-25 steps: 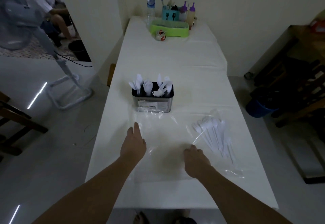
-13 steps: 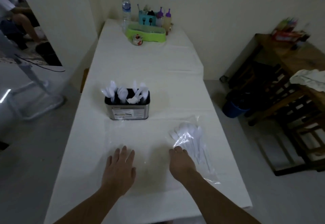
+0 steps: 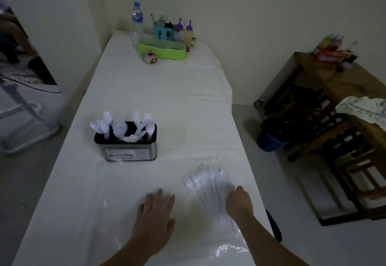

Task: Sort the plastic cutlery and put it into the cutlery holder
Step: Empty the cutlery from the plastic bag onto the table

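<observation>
the left hand (image 3: 155, 216) lies flat on the table (image 3: 167, 102), fingers spread and holding nothing; bare cloth runs wide to its left and ahead. the right hand (image 3: 239, 204) is curled over the handles of the loose cutlery (image 3: 208, 186), fingers bent on them; whether they grip i cannot tell. the table's right edge is just beyond its knuckles. the pile, forks visible, too many and blurred to count, fans ahead of those fingers. one cutlery holder (image 3: 126, 144), already bristling with white pieces, stands well ahead of the left fingertips, near the left edge
</observation>
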`<state>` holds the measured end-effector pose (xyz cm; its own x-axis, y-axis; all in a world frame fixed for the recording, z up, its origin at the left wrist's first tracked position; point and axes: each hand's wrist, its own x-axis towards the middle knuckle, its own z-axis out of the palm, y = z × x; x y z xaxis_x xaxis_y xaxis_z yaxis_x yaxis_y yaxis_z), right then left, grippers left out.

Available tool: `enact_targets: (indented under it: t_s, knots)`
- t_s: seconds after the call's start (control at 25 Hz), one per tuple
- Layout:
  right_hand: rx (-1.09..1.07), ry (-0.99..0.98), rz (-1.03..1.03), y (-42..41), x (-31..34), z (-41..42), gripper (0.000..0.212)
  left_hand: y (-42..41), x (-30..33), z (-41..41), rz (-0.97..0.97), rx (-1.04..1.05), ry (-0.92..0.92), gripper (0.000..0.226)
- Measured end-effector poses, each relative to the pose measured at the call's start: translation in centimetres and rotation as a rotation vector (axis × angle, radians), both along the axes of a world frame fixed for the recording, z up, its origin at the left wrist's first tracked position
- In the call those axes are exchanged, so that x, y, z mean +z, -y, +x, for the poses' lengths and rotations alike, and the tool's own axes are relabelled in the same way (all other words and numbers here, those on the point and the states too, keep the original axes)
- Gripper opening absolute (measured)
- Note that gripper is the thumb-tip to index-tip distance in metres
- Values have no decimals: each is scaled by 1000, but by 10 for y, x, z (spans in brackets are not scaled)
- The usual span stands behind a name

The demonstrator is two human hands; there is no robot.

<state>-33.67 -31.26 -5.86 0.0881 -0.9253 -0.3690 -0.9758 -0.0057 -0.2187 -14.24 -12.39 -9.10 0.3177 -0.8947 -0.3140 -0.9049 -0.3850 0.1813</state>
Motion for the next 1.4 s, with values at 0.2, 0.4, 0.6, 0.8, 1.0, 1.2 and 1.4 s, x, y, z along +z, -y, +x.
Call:
enact_targets:
  t_s: [0.2, 0.4, 0.6, 0.8, 1.0, 1.2, 1.4]
  knots:
    - [-66, 132, 21, 9, 6, -7, 28, 4, -3, -7, 28, -7, 36, 59]
    - [-5, 309, -23, -1, 46, 1, 31, -1, -2, -5, 9, -13, 23, 61]
    - [62, 510, -102, -32, 104, 16, 13, -8, 2, 5, 26, 0, -1, 64]
    - [64, 505, -103, -53, 136, 38, 18, -35, 12, 22, -62, 92, -29, 65]
    - [5, 349, -116, -67, 138, 61, 44, -65, 19, 32, -7, 103, -16, 68]
    - [137, 327, -193, -87, 146, 69, 24, -83, 14, 45, 25, 143, -75, 67]
    - [137, 495, -217, -112, 164, 75, 10, -95, 9, 54, 43, 62, -74, 67]
